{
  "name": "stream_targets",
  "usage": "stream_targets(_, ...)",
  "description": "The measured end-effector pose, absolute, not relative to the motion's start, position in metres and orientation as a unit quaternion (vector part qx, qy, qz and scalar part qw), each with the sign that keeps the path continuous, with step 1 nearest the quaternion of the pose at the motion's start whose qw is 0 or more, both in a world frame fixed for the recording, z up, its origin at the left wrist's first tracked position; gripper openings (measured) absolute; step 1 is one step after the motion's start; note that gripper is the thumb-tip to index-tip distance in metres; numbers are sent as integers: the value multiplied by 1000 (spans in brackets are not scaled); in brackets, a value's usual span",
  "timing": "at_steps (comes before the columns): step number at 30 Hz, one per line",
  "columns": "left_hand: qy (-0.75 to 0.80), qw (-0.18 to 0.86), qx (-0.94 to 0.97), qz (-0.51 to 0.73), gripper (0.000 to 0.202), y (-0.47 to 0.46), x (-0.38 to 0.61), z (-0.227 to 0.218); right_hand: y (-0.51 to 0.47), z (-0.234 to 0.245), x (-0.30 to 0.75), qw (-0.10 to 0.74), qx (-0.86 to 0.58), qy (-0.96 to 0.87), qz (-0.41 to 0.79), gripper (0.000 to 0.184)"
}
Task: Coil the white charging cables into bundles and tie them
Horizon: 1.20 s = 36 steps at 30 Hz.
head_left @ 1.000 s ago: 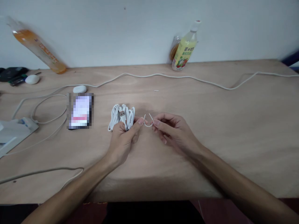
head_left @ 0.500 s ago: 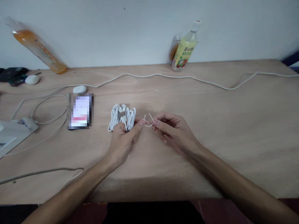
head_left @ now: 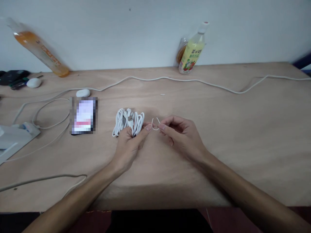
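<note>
Wall (head_left: 150, 35): pale and plain.
Wooden tabletop (head_left: 243, 139): light-grained, meets the wall, crossed by a long white cable (head_left: 165, 77).
Orange-drink bottle (head_left: 39, 48): clear plastic, orange contents showing.
Yellow-labelled bottle (head_left: 191, 53): stands near the wall; label hides much inside.
Left hand (head_left: 127, 145): against coiled USB cable (head_left: 119, 123), thumb and finger pinching white tie (head_left: 155, 129).
Right hand (head_left: 186, 136): thumb and forefinger closed on the same tie.
White tie: U-shaped, between both hands.

Orange bottle (head_left: 40, 51) at left, yellow-labelled bottle (head_left: 191, 53) farther right, phone (head_left: 84, 116) near a white case (head_left: 83, 93), long white cable (head_left: 165, 77)
</note>
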State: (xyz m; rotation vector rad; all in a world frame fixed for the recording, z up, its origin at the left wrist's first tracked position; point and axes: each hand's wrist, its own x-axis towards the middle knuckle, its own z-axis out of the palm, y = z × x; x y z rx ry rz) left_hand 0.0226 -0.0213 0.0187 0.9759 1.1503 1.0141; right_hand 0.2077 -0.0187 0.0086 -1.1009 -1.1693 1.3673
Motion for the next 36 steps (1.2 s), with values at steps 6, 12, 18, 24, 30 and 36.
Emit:
stream_targets(6, 459, 656, 414, 434, 40, -25, 24, 19, -11, 3, 217, 494, -553, -504, 442, 22)
stream_targets(12, 418, 699, 388, 432, 45, -25, 25, 17, -3, 3, 222, 397, -667, -526, 349, 18)
stream_targets(18, 403, 711, 391, 423, 44, -23, 24, 15, -1, 9, 221, 290, -744, -541, 265, 17)
stream_targets(24, 415, 709, 390, 416, 34, -23, 24, 9, 0, 3, 223, 286, -747, -560, 215, 18)
stream_targets(30, 426, 702, 410, 398, 29, -23, 23, 7, -3, 0, 223, 376, -680, -572, 263, 11)
stream_targets(36, 408, 701, 443, 382, 42, -23, 24, 9, -11, 1, 214, 448, -512, -597, 426, 22)
